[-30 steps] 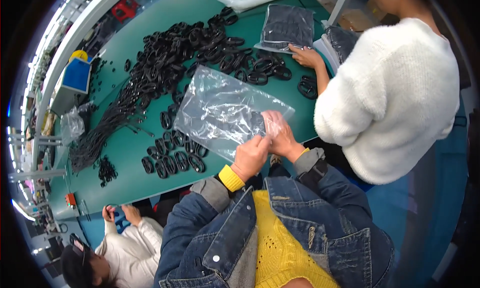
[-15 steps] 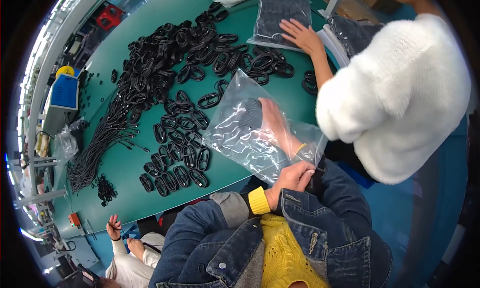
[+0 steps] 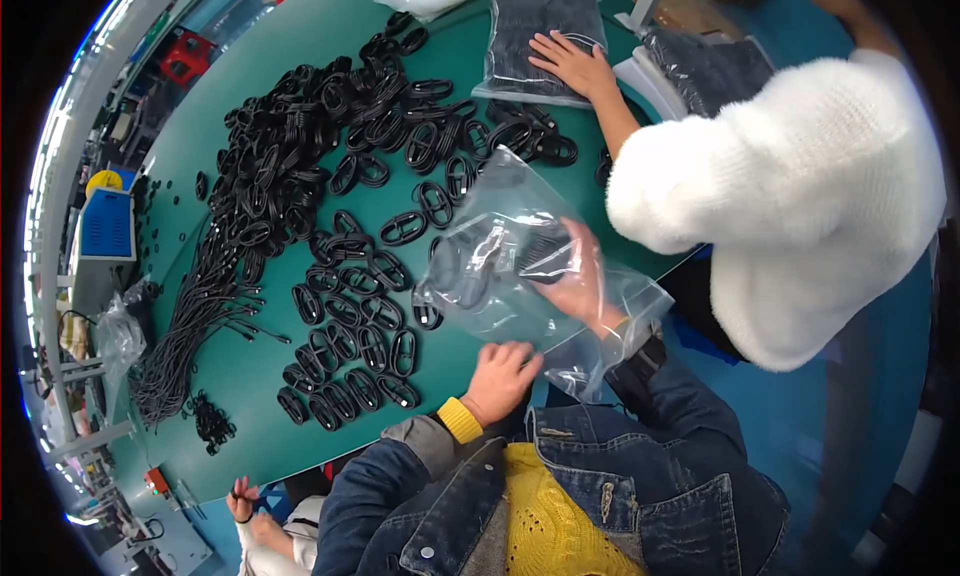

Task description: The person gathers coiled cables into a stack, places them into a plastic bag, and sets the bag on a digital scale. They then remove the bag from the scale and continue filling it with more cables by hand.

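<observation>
My right hand (image 3: 578, 281) is inside a clear plastic bag (image 3: 500, 211), up past the wrist. Through the film I see its fingers closed round a stack of coiled black cables (image 3: 545, 258). The bag's wrinkled mouth lies about my right forearm, and its far corner rises over the table. My left hand (image 3: 500, 384) is at the table's near edge, beside the bag's lower side. Its fingers are slightly bent and apart, with nothing in them. Rows of coiled black cables (image 3: 372, 346) lie to the left of the bag.
A large heap of black cables (image 3: 290, 146) covers the green table (image 3: 270, 376) farther left. A co-worker in a white fluffy sweater (image 3: 780, 186) presses a hand on a filled bag (image 3: 540, 36) at the far right. Another person's hands (image 3: 255, 521) show at the lower left.
My left hand has let go of the bag's mouth by my right forearm and moved left. My right hand, with the cable stack, has shifted right and nearer within the bag.
</observation>
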A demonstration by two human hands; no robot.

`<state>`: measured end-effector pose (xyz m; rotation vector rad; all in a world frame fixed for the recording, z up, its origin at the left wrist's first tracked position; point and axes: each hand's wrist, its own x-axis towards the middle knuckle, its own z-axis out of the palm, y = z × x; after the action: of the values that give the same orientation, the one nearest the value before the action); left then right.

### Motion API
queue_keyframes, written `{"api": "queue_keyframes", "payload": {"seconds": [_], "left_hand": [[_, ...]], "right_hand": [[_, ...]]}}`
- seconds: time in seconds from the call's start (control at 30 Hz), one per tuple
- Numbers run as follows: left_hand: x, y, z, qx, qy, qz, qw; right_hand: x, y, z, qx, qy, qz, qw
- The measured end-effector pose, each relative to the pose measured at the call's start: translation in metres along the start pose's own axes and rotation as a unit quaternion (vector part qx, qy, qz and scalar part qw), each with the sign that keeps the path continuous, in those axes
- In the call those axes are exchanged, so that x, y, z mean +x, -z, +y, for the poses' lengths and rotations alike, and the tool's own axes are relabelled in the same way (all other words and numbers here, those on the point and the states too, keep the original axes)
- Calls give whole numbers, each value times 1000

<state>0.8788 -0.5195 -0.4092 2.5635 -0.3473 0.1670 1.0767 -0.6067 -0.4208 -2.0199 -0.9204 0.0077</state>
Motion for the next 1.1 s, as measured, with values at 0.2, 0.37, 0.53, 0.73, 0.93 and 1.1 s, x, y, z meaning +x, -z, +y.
{"api": "queue_keyframes", "payload": {"seconds": [0.2, 0.37, 0.53, 0.73, 0.93, 1.1], "left_hand": [[27, 4, -33, -72, -25, 28, 997], [84, 44, -65, 150, 65, 106, 981], [89, 46, -95, 43, 155, 141, 977], [87, 64, -96, 118, 142, 9, 983], [58, 68, -120, 186, 124, -8, 975], [29, 83, -152, 269, 210, -20, 940]], "right_hand": [[-33, 50, 12, -62, -65, 72, 993], [-42, 60, 11, -24, -145, 64, 987], [-35, 70, 11, -83, -142, 101, 981], [-29, 74, 12, -76, -175, 120, 974], [-28, 73, -4, -73, -131, 88, 985], [-42, 44, 11, 40, -110, 66, 991]]}}
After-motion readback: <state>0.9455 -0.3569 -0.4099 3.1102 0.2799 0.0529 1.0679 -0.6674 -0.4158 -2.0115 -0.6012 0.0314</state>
